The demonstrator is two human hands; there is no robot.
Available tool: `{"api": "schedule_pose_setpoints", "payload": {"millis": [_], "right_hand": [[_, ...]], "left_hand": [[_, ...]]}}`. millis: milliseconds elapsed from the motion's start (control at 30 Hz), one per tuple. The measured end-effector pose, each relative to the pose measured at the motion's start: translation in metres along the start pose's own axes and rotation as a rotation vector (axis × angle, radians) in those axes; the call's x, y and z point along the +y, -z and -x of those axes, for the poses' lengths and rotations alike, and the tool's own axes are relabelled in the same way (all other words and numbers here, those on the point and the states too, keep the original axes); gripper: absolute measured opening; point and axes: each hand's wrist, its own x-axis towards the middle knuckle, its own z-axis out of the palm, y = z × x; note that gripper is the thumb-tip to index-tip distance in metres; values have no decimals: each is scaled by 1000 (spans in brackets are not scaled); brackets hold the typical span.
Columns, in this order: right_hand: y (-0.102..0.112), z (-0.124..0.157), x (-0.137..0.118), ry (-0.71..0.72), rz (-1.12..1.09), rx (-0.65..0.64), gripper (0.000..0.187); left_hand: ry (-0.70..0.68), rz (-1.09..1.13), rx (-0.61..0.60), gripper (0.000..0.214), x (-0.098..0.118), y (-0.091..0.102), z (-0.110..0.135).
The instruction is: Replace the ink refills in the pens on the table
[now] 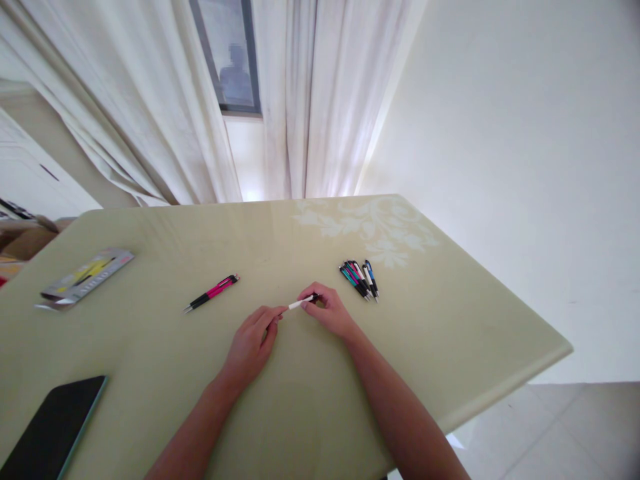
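Both my hands hold one white pen point(300, 304) just above the pale green table point(150, 333). My left hand point(253, 343) pinches its tip end with fingers closed. My right hand point(327, 310) grips its dark rear end, fingers curled around it. A pink and black pen point(212, 293) lies alone to the left of my hands. A small heap of several coloured pens point(360, 279) lies to the right, beside my right hand.
A flat grey and yellow package point(86, 277) lies at the table's left. A black phone point(53, 427) rests at the near left corner. White curtains point(165, 100) and a window point(230, 57) stand behind the table. The table's right edge drops to a tiled floor point(560, 433).
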Motion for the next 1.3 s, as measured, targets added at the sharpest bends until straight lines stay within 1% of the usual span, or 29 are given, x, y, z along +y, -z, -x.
{"api": "schedule_pose_setpoints", "payload": {"millis": [133,300,467,533,667,733,833,933,1067,1167,1300], "right_hand": [[0,0,2,-3,-2,3,15],[0,0,-2,17,28,0,13],[-1,0,-2,43,41,4,13],[-1,-1,1,10,-63,36,13],[2,-2,4,-68,-388,178,16],[3,-2,4,-71,-441,213,18],[5,-3,4,-59,-441,228,19],[8,-5,7,-75,-314,278,21],[12,-7,16,-135,77,353,21],[13,-7,21,-126,334,355,18],[13,-8,26,-97,503,339,12]], "left_hand": [[-12,2,-21,36,1,1,0],[6,-24,-30,42,1,2,1],[18,-12,19,41,0,1,1],[29,2,59,38,-1,0,1],[58,30,102,35,-3,-1,1],[54,35,116,33,-5,-1,0],[35,24,134,27,-7,-1,-1],[16,16,139,25,-7,0,-2],[9,20,130,26,-4,1,-3],[25,30,120,26,-3,0,-3],[121,57,112,24,-1,0,-2]]}}
